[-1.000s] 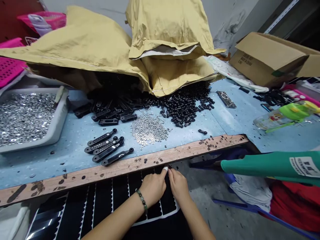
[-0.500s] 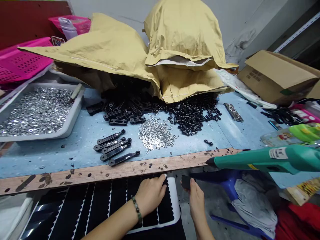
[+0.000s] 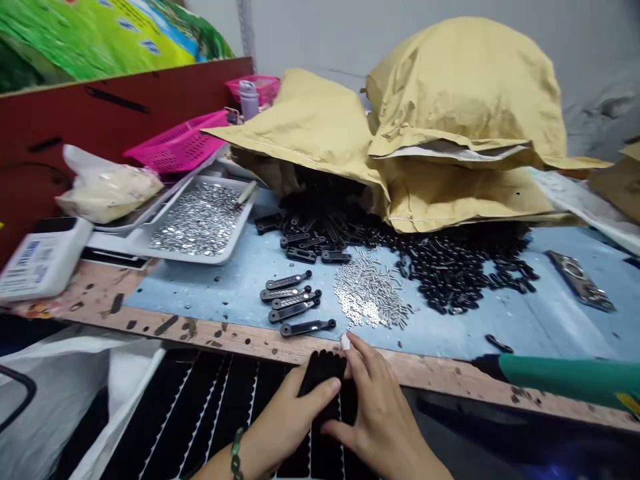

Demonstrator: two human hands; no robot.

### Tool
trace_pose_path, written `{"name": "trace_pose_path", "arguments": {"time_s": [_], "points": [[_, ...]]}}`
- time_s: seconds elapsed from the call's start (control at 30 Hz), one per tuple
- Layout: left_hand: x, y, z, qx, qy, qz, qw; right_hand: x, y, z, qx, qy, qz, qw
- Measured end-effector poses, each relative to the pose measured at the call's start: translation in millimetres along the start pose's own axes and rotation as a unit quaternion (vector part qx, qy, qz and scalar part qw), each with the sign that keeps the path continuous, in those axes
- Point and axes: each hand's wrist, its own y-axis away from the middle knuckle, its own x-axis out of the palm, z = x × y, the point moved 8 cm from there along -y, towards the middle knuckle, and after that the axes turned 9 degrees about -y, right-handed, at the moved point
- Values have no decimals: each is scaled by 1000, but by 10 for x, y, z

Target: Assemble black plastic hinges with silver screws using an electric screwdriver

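My left hand (image 3: 287, 420), with a green bead bracelet at the wrist, grips a black piece with a scalloped top edge (image 3: 323, 377), its thumb across the front. My right hand (image 3: 383, 413) closes on the same piece from the right, thumb at its lower edge. A white tip shows on one right finger. Below both hands lie long black strips with scalloped edges (image 3: 200, 407), separated by thin white lines. Beyond the table edge, several black arm-shaped parts (image 3: 295, 310) lie beside a pile of small silver pins and nuts (image 3: 367, 290).
A grey tray (image 3: 227, 257) of silver pieces stands left. Large tan paper sacks (image 3: 460, 87) sit behind heaps of black parts (image 3: 440, 267). A green power screwdriver (image 3: 560, 377) lies at the right edge. Farther left are a pink basket (image 3: 185, 140) and a white box (image 3: 45, 257).
My hands have come together at the black scalloped piece; before, they were apart, the right one holding a small dark piece. The view has swung left.
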Motion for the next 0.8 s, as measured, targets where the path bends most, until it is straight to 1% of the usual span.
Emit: {"name": "trace_pose_path", "arguments": {"time_s": [0.07,0.13,0.17,0.23,0.3,0.33,0.37,0.4,0.43,0.47,0.5,0.57,0.6,0.63,0.67,0.73,0.8], "points": [[-215,29,-74,-5,-5,-31,1000,-48,-146,43,9,-47,-5,999],[-366,59,-128,0,-26,-40,999,-107,-303,139,-3,-91,-33,995],[-427,75,-149,7,-39,-47,998,-110,-384,214,-20,-104,-39,994],[-535,102,-161,18,-52,-66,996,-61,-536,400,-71,-112,-29,991],[-663,124,-140,15,-50,-99,994,-3,-664,536,-111,-125,-18,986],[-747,136,-139,17,-56,-123,991,11,-728,549,-113,-144,-20,983],[-847,151,-160,28,-80,-152,985,16,-799,508,-94,-168,-27,981],[-951,168,-212,52,-130,-184,973,20,-876,420,-57,-196,-37,978],[-1042,189,-296,86,-205,-213,951,29,-955,297,-8,-223,-48,974],[-1097,207,-392,127,-296,-231,918,50,-1032,164,42,-247,-55,966],[-1110,216,-479,166,-390,-236,875,84,-1105,39,87,-266,-59,958],[-1063,201,-575,226,-536,-217,784,188,-1244,-134,141,-293,-48,945],[-1035,181,-590,244,-578,-203,752,249,-1303,-182,153,-301,-37,941],[-1012,156,-593,255,-603,-191,731,310,-1352,-212,160,-306,-26,938],[-992,127,-588,260,-618,-178,720,363,-1387,-226,162,-305,-16,938],[-967,81,-578,264,-630,-164,712,440,-1423,-232,160,-296,-3,942],[-959,48,-556,255,-634,-155,713,472,-1427,-239,159,-287,-1,945]]}}
